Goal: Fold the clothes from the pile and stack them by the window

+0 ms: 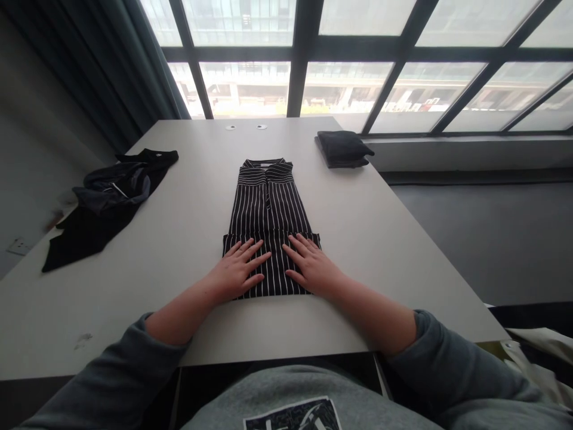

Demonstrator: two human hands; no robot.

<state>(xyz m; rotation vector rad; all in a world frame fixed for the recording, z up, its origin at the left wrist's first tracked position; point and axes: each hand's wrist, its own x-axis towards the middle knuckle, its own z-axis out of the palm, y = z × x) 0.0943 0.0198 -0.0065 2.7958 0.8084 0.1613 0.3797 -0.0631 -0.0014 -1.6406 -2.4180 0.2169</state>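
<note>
A black shirt with white stripes [271, 209] lies on the white table in front of me, its collar at the far end. Its near part is folded up over itself, making a wider band close to me. My left hand [239, 270] rests flat on the left side of that band, fingers spread. On the right side of the band lies my right hand [311, 263], palm down with its fingers apart. Neither hand grips the cloth.
Loose dark clothes [116, 194] lie heaped at the table's left edge. A stack of folded dark clothes [342, 149] sits at the far right. The white table [380, 239] reaches toward large windows [250, 86]. Light cloth [537, 358] shows beyond the right edge.
</note>
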